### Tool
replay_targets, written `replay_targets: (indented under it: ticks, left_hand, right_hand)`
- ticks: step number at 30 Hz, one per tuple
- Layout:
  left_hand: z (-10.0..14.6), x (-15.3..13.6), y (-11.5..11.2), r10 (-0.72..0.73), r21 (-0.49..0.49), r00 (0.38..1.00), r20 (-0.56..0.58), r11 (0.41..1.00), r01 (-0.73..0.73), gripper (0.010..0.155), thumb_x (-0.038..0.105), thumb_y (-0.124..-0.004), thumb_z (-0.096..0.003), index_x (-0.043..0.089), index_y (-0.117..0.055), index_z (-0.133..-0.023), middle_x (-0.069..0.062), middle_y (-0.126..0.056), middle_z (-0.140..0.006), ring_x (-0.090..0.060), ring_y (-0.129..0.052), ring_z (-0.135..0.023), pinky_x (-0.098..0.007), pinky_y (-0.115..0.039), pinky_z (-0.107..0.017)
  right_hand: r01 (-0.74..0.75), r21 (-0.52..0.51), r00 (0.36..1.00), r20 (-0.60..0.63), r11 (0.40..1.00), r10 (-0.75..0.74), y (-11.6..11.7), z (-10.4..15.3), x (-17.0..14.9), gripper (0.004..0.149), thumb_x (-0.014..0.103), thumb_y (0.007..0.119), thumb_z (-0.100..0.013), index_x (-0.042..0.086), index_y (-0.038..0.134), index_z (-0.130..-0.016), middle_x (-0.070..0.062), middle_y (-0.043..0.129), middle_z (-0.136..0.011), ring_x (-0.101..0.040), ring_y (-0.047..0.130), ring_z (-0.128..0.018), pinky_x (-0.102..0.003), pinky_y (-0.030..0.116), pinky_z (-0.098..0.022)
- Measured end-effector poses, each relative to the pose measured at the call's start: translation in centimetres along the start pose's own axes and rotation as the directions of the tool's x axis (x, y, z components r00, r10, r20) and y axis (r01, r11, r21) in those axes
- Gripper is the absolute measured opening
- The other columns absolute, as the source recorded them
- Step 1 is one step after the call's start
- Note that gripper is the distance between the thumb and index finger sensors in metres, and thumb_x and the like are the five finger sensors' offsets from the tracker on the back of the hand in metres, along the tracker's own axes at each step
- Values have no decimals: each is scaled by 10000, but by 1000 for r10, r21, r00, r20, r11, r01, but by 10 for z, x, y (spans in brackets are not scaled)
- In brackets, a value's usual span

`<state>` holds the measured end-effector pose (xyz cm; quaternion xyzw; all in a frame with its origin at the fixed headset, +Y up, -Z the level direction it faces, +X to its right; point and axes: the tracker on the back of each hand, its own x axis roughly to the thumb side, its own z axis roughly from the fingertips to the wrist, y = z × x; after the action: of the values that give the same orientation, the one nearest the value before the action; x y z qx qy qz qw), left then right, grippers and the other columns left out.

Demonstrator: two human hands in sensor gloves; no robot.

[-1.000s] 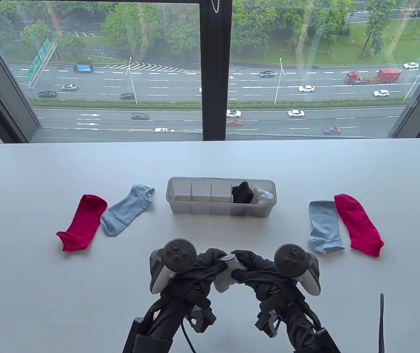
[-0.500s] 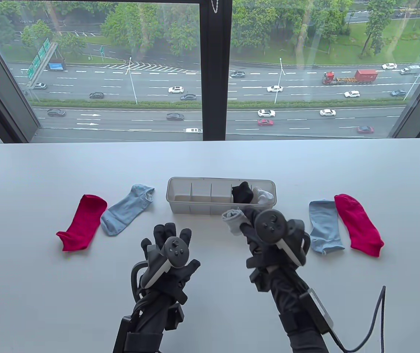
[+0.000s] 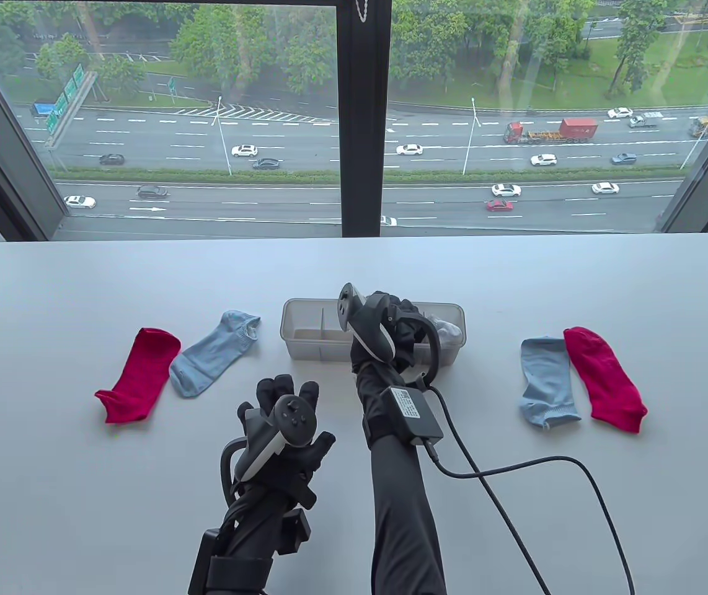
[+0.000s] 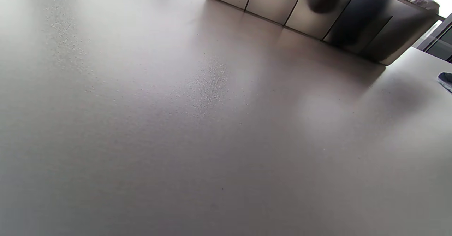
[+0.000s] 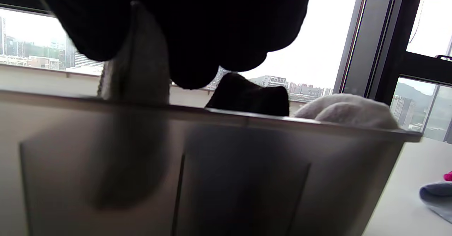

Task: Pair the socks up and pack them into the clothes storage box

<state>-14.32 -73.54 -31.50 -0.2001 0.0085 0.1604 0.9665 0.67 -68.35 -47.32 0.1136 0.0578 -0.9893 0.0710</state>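
The matte white tabletop (image 3: 81,496) carries the frosted, ribbed plastic storage box (image 3: 304,338), and the right hand (image 3: 391,328) has swung from the near edge to over its middle cells, fingers curled on the soft grey sock bundle (image 5: 137,63), now dipping inside beside the black pair (image 5: 247,94). Third pair nearly packed. The left hand (image 3: 286,427) hovers spread and empty; red socks (image 3: 140,375) and blue socks (image 3: 214,353) lie flat, unpaired

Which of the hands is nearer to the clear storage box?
The right. The right hand is over the storage box, lowering a grey sock bundle into it. The left hand hovers open over the table in front of it.
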Motion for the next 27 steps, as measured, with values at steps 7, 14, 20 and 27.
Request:
replay_targets:
  ticks: [7, 14, 20, 27]
  left_hand:
    - [1, -4, -3, -5, -6, 1000, -7, 1000, 5, 782, 530, -546, -545, 433, 105, -967, 118, 320, -981, -179, 357, -945, -558, 157, -694]
    - [4, -4, -1, 2, 11, 1000, 6, 1000, -2, 796, 526, -545, -546, 401, 120, -965, 116, 318, -981, -180, 353, -945, -556, 151, -697]
    - [9, 5, -1, -20, 5, 998, 61, 1000, 20, 793, 522, -545, -547, 392, 112, -971, 108, 306, -989, -190, 337, -953, -560, 131, -705]
    - [14, 15, -2, -38, 11, 994, 100, 999, 37, 798, 517, -554, -546, 385, 105, -977, 101, 296, -997, -197, 324, -961, -563, 119, -710]
  right_hand:
    - [77, 0, 993, 87, 997, -77, 4, 8, -2, 473, 475, 689, -553, 235, 763, -954, -122, 736, -1093, -374, 612, -1026, -525, 593, -746]
    - [329, 27, 939, 92, 944, -330, -20, 40, -90, 615, 432, 748, -535, 174, 598, -1073, -204, 683, -1114, -450, 620, -998, -527, 651, -708]
    - [283, 196, 957, -127, 939, -262, 30, 52, -200, 684, 390, 800, -520, 195, 514, -1110, -257, 561, -1161, -513, 505, -1017, -554, 619, -715]
    - [360, 559, 931, -161, 747, -329, 109, 62, -270, 730, 315, 809, -517, 224, 387, -1106, -223, 319, -1178, -499, 316, -1009, -527, 522, -739]
